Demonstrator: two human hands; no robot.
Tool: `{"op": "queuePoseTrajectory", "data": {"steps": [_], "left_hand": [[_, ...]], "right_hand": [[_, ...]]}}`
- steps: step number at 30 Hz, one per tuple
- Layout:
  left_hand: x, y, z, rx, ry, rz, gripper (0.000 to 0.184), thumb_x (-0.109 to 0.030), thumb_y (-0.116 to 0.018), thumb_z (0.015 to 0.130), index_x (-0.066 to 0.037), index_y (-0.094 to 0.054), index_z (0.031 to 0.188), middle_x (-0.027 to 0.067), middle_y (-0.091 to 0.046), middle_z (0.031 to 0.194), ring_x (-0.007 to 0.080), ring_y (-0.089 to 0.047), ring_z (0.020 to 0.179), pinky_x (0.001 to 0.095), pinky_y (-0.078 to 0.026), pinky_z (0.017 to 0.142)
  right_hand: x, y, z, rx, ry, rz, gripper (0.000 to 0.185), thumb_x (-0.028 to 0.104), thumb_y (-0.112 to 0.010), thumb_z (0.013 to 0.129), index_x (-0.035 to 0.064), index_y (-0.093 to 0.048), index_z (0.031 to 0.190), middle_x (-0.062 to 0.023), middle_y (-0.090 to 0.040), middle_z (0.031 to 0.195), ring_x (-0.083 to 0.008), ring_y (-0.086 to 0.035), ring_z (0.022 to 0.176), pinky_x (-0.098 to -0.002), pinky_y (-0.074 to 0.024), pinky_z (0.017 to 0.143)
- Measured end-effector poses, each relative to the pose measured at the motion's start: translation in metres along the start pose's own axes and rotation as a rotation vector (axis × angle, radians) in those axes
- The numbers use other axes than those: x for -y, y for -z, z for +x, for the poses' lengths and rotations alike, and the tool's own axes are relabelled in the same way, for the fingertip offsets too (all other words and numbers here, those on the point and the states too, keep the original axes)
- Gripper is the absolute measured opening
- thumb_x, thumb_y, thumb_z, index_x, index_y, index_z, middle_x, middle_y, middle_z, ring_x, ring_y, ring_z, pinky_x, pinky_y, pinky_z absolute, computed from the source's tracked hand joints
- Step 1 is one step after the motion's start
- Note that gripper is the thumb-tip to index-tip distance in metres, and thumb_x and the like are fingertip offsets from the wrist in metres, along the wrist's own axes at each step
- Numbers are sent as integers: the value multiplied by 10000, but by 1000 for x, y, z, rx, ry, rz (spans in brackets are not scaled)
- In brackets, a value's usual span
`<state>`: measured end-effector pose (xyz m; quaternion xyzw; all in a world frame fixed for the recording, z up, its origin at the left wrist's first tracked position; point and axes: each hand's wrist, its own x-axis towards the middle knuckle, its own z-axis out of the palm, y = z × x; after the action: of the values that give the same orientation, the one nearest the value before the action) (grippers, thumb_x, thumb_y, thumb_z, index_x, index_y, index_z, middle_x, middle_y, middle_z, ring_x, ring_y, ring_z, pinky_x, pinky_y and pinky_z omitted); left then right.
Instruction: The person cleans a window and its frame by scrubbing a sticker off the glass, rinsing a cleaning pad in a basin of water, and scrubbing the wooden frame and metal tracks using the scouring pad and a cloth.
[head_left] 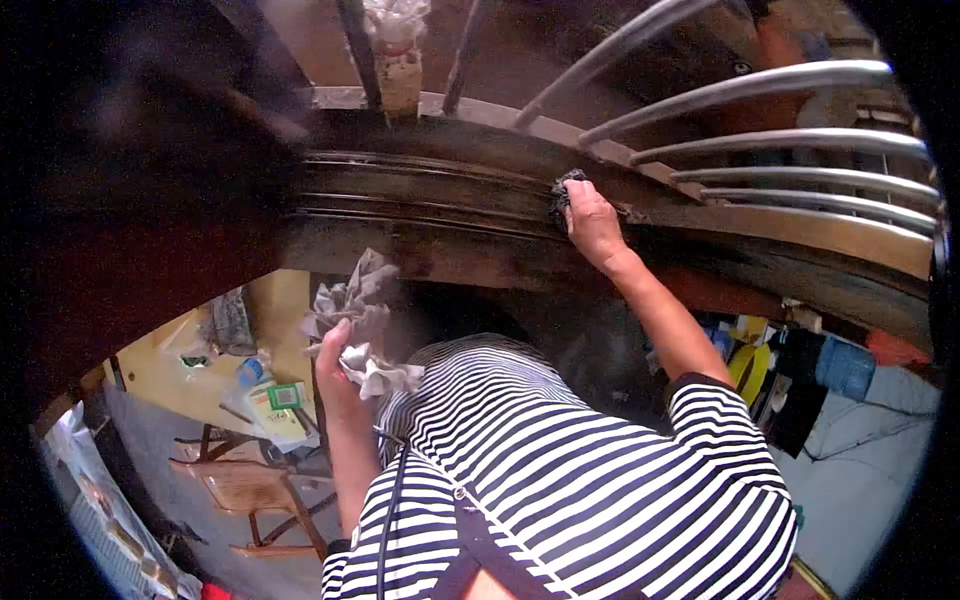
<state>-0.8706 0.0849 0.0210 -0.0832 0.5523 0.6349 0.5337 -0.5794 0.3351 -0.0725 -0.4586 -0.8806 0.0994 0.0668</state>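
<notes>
Window-track wiping, one cloth at the rails, one held aside

Item 1: Right hand (597, 222), arm extended forward. Grip closed, fingers curled over a dark, patterned, crumpled cloth wad (559, 206). The wad sits at the long dark window frame with narrow parallel rails (420, 185) and appears to touch it; how hard it presses cannot be told.

Item 2: Left hand (338, 352), raised near the body, below the frame. Grip closed around a pale grey, loosely bunched cloth (352, 300), its creased folds spilling out above and beside the thumb. This cloth stands clear of the rails.

Item 3: Row of silver-coloured round metal bars (740, 88), rising beyond the frame, near the right hand.

Item 4: Brown wooden chair (250, 492) and pale yellow table (160, 378), lower left, well apart from both hands.

Step, as judged: wiping the rails with the dark wad, the pale cloth kept in reserve. Next move, as judged: a further pass calls for a firm pinch on the wad, light pressure along the grooves, and knuckles clear of the bars.
</notes>
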Motion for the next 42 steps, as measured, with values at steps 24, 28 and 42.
{"op": "queuePoseTrajectory", "data": {"steps": [24, 28, 42], "left_hand": [[41, -14, -4, -98, 45, -86, 271, -191, -537, 860, -14, -607, 1053, 117, -639, 1032, 232, -622, 937, 338, -510, 808], [40, -20, -14, -115, 14, -66, 253, -183, -534, 862, -5, -614, 1024, 113, -643, 1021, 227, -621, 940, 341, -509, 812], [47, -25, -5, 48, 101, -170, 350, -201, -524, 855, 27, -580, 1115, 137, -642, 1053, 254, -629, 937, 359, -517, 815]], "right_hand": [[5, 0, 2, -58, 129, -42, 73, 47, -479, 825, 58, -492, 896, -141, -555, 772, -301, -610, 707, -418, -512, 558], [98, -41, 67, -166, 333, 249, 99, 117, -448, 877, 58, -479, 804, -139, -485, 696, -292, -529, 594, -372, -406, 463], [40, -19, 18, -178, 127, -95, 53, 24, -471, 820, 73, -483, 835, -127, -551, 683, -269, -595, 588, -388, -485, 443]]}}
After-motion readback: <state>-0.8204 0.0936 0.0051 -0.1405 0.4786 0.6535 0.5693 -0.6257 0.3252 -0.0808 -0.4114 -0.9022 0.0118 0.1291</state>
